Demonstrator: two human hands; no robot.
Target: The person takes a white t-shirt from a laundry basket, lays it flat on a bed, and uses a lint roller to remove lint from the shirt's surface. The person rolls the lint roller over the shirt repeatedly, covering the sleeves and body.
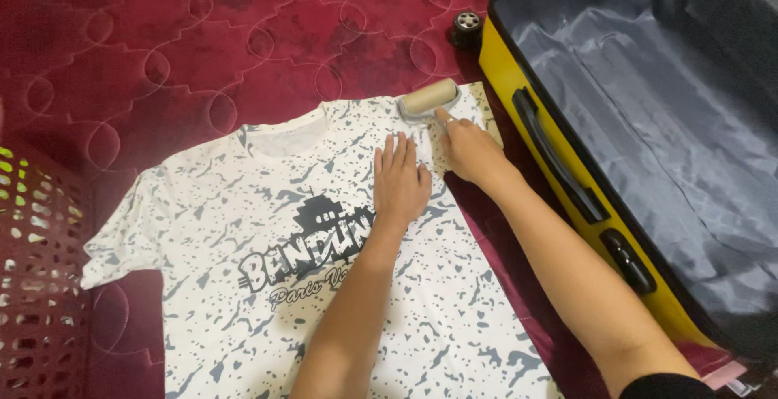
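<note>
A white T-shirt (pixel 267 229) with grey speckles and a dark chest print lies flat on a dark red quilted cover (pixel 203 34). My left hand (pixel 399 182) rests palm down on the shirt near its right shoulder, fingers together. My right hand (pixel 468 149) is beside it, fingers around the handle of a lint roller (pixel 428 98) whose beige roll sits on the shirt's right sleeve. The roller's handle is mostly hidden under my right hand.
An open yellow suitcase (pixel 559 196) with grey lining (pixel 648 107) lies at the right, its black handle and a wheel (pixel 467 25) facing the shirt. A red plastic laundry basket (pixel 36 277) stands at the left edge.
</note>
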